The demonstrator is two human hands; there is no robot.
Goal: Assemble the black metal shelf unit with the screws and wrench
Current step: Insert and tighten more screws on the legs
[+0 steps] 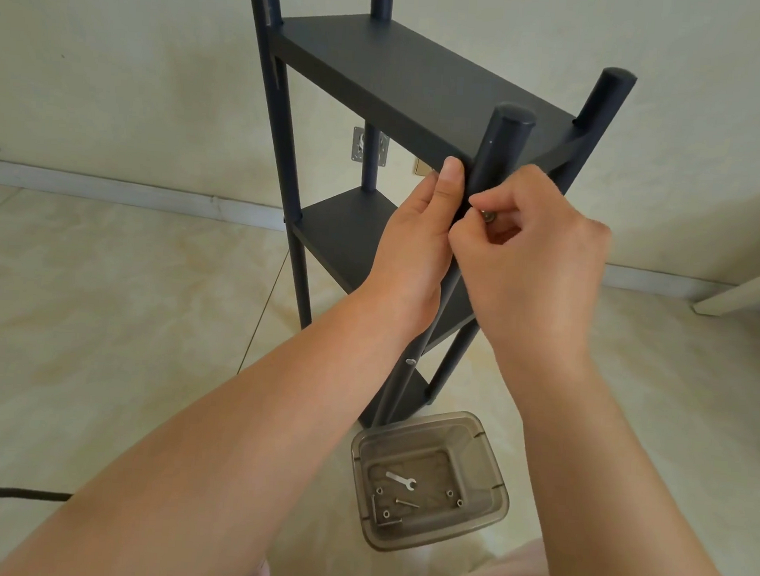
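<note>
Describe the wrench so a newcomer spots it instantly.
On the floor at the foot of the black shelf unit sits a translucent plastic tub. The wrench lies flat inside, silver and open-ended, the longest piece among small screws.

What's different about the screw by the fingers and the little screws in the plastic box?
The silver screw at the black metal post sits up high, pinched by the right hand while the left hand grips the post. The loose screws in the smoky clear plastic box lie low on the floor, untouched, beside a small silver wrench. Both look like shiny silver metal.
</note>
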